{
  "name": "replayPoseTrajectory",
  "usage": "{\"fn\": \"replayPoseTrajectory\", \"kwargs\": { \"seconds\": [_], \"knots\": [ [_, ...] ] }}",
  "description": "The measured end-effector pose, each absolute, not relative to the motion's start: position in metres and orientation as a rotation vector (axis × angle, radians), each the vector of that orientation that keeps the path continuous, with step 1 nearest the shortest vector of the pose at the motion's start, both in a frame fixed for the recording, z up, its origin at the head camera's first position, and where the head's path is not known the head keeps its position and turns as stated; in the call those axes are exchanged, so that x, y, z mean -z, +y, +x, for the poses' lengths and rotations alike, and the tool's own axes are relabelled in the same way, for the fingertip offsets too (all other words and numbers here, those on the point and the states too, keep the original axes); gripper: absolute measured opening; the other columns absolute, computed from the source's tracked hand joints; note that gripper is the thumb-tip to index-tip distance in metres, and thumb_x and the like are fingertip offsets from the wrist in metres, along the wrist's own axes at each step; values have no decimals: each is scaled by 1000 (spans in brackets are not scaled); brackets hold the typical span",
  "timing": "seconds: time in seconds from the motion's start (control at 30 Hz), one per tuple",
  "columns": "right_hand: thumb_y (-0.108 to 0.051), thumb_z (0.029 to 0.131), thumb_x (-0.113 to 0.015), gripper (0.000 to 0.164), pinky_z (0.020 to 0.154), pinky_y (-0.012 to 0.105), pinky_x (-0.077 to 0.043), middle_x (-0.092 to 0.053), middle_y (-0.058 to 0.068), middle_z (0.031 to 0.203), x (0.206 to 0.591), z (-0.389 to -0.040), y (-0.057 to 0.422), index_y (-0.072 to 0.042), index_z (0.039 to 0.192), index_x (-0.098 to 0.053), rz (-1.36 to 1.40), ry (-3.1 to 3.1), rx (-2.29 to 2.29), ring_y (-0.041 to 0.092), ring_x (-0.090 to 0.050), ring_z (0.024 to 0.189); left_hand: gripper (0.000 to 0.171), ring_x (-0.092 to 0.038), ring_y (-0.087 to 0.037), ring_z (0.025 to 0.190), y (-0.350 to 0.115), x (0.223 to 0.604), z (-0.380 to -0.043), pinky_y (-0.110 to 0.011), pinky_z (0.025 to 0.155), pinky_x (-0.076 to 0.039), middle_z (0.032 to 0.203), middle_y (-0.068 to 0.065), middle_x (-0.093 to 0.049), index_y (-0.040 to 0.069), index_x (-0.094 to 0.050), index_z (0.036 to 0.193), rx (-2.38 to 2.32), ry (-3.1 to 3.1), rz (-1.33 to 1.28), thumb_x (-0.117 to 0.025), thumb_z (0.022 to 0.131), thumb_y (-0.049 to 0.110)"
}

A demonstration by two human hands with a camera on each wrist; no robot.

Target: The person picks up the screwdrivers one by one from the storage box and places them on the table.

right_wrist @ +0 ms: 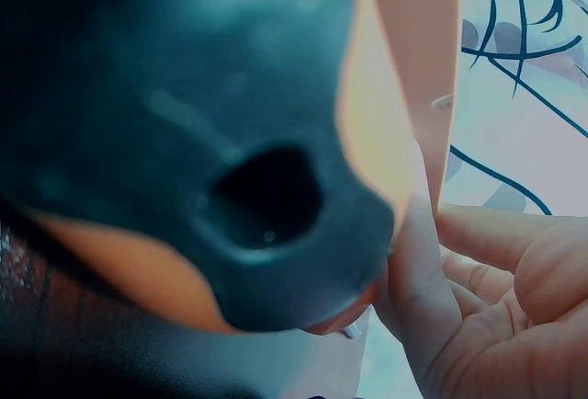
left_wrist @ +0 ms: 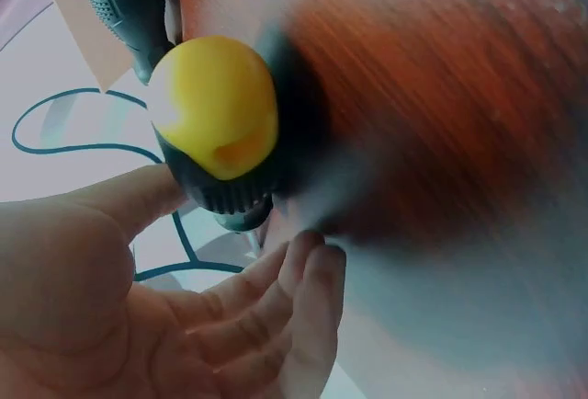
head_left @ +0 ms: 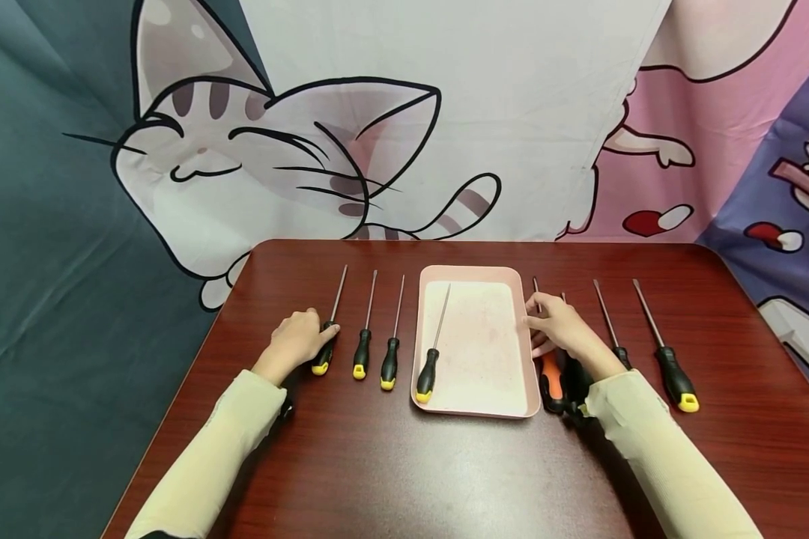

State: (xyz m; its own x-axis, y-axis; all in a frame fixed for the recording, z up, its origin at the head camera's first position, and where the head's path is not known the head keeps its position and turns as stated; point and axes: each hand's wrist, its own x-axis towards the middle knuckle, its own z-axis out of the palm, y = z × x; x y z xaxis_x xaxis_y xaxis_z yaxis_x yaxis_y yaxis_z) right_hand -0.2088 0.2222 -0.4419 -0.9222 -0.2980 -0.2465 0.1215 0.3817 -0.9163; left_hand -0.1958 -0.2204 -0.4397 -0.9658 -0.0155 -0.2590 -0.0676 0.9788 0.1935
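In the head view my left hand (head_left: 297,338) rests at the leftmost black-and-yellow screwdriver (head_left: 321,358), thumb across its handle. The left wrist view shows that handle's yellow end (left_wrist: 220,100), with the thumb right at one side and the fingers loosely extended past the other. My right hand (head_left: 558,328) is at the right rim of a pink-edged tray (head_left: 472,272), fingertips right at the rim, beside an orange-and-black screwdriver (head_left: 551,374). Up close in the right wrist view, its handle (right_wrist: 193,59) hides part of my fingers. One black-and-yellow screwdriver (head_left: 427,374) lies inside the tray.
Two black-and-yellow screwdrivers (head_left: 362,352) (head_left: 389,363) lie left of the tray. More lie to its right, including one at the far right (head_left: 676,380) and one partly behind my right arm (head_left: 620,353). The brown table (head_left: 364,464) meets a cartoon-printed cloth (head_left: 512,90) behind.
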Motion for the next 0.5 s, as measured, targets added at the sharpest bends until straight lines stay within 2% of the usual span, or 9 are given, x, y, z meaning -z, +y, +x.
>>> {"fn": "replayPoseTrajectory", "kwargs": {
  "seconds": [0.1, 0.2, 0.33, 0.5],
  "knots": [
    [4, 100, -52, 16, 54, 44, -62, -63, 24, 83, 442, -209, 222, 12, 111, -43, -153, 2275, 1553, 27, -67, 60, 52, -63, -38, 83, -220, 437, -194, -52, 66, -55, 99, -22, -63, -5, -57, 116, -288, 2927, -58, -50, 103, 44],
    [3, 100, -52, 16, 54, 44, -62, -63, 24, 83, 442, -209, 222, 12, 111, -43, -154, 2273, 1554, 27, -67, 60, 49, -62, -43, 95, -217, 433, -193, -59, 75, -55, 109, -24, -61, -5, -55, 122, -338, 2995, -48, -40, 107, 39],
    [3, 100, -52, 17, 54, 45, -62, -63, 24, 82, 441, -209, 222, 12, 112, -42, -154, 2271, 1559, 27, -67, 60, 54, -56, -44, 109, -212, 429, -192, -60, 85, -52, 122, -25, -58, -3, -53, 131, -408, 3076, -13, -31, 107, 40],
    [3, 100, -52, 18, 54, 45, -62, -63, 24, 82, 441, -209, 222, 12, 112, -42, -151, 2266, 1560, 27, -67, 60, 61, -52, -43, 116, -203, 422, -189, -59, 89, -50, 131, -24, -53, -1, -48, 140, -504, 3132, 46, -31, 106, 47]
  ]
}}
